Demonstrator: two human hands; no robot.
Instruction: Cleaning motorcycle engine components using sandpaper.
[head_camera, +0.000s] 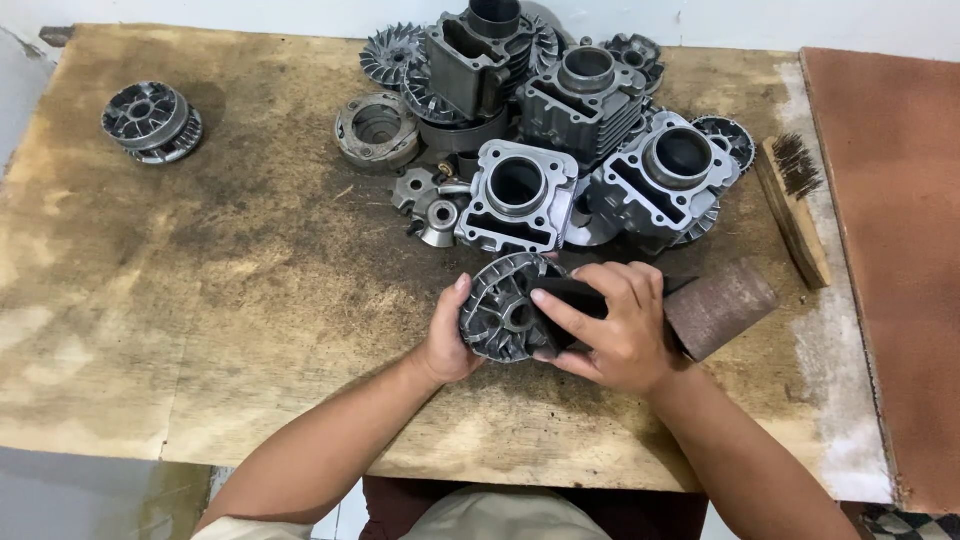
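Note:
My left hand (449, 340) grips a round finned metal pulley disc (498, 305), tilted on edge on the worn plywood bench (250, 300). My right hand (612, 325) presses a dark strip of sandpaper (572, 297) against the disc's face. The strip runs off a brown sandpaper roll (722, 305) lying just right of that hand.
A heap of grey engine cylinders (520, 190) and finned discs fills the bench's far middle. A wire brush with a wooden handle (792, 205) lies at the right. One stacked metal disc (152, 122) sits alone at the far left. A reddish board (890, 250) borders the right side.

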